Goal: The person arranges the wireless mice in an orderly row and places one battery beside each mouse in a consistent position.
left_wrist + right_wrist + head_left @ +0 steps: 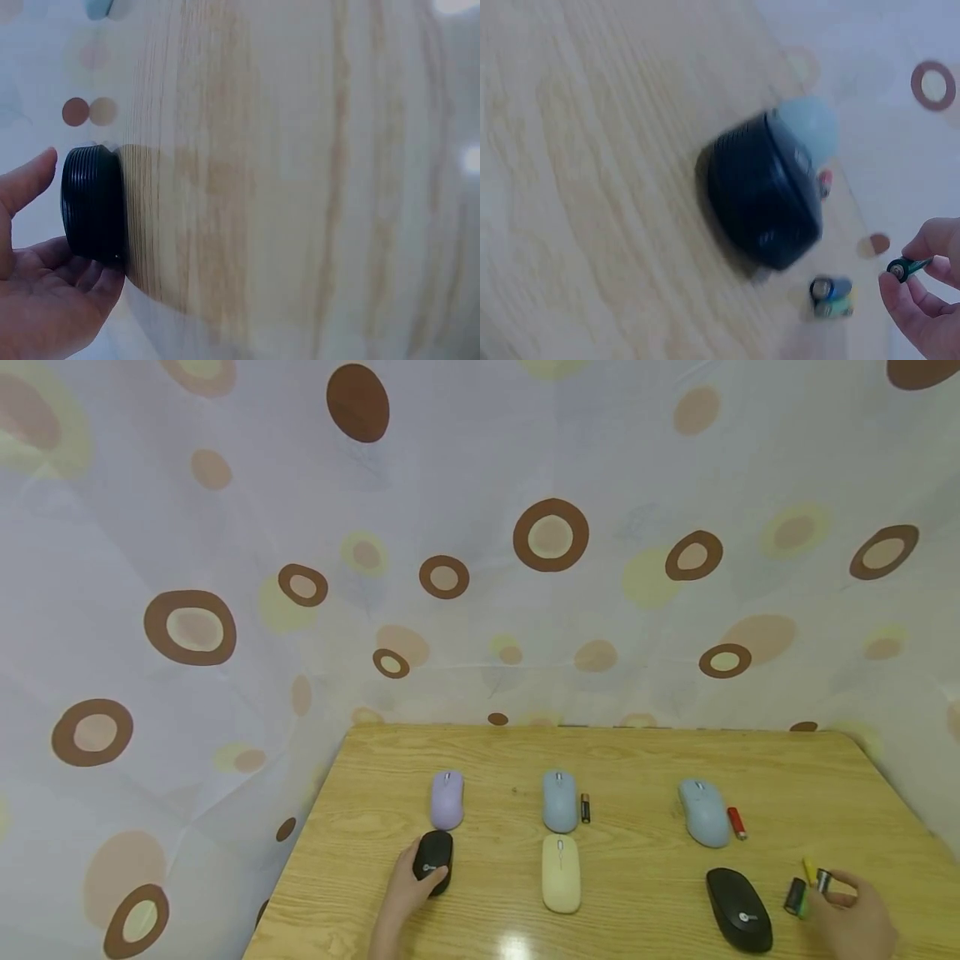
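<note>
In the head view, my left hand (408,881) holds a black computer mouse (432,853) on the left part of the table. The left wrist view shows curled fingers (79,274) along the mouse's (94,202) side. My right hand (858,918), at the right front, pinches a small dark green battery (904,268) between thumb and fingertips, above the table. Close by lie a black battery (795,896), a green one (832,307) and a yellow one (808,870). Another black mouse (738,910) sits left of this hand.
A purple mouse (447,800) stands behind the held one. Mid-table are a blue mouse (560,802), a black battery (586,808) and a cream mouse (561,873). Another blue mouse (705,814) has a red battery (737,823) alongside. A spotted cloth (480,635) surrounds the wooden table (637,877).
</note>
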`<action>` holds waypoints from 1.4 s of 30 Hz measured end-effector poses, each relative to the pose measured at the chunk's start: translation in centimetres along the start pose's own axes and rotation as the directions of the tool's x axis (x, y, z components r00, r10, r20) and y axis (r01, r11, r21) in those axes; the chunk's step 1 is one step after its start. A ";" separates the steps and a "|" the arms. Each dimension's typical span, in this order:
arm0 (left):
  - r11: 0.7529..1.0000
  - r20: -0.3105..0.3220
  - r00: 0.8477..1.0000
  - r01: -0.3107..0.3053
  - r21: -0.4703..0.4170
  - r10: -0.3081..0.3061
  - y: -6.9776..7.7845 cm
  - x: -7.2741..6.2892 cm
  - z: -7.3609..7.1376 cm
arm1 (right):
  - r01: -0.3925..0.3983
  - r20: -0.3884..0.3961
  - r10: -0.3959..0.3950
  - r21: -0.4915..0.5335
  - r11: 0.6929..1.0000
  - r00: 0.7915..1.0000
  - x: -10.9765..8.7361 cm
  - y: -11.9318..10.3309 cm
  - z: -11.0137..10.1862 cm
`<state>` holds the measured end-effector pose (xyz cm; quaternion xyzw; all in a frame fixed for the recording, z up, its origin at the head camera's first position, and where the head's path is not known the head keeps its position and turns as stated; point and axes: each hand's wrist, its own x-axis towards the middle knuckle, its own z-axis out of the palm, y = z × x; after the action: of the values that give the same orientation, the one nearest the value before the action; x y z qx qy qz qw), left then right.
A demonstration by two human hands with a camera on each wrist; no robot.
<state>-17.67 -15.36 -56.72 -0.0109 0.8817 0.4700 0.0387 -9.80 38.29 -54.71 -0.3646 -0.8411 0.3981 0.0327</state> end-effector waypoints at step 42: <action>0.999 0.050 0.999 0.008 -0.033 -0.006 -0.7 -1.0 -0.4 | 0.454 0.318 -0.551 0.333 0.827 0.771 -7.7 -22.8 22.4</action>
<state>-16.70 -16.10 -56.96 -0.0030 0.8726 0.4845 0.0621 -25.26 9.44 -52.35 -0.0286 -0.8425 0.5379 0.0089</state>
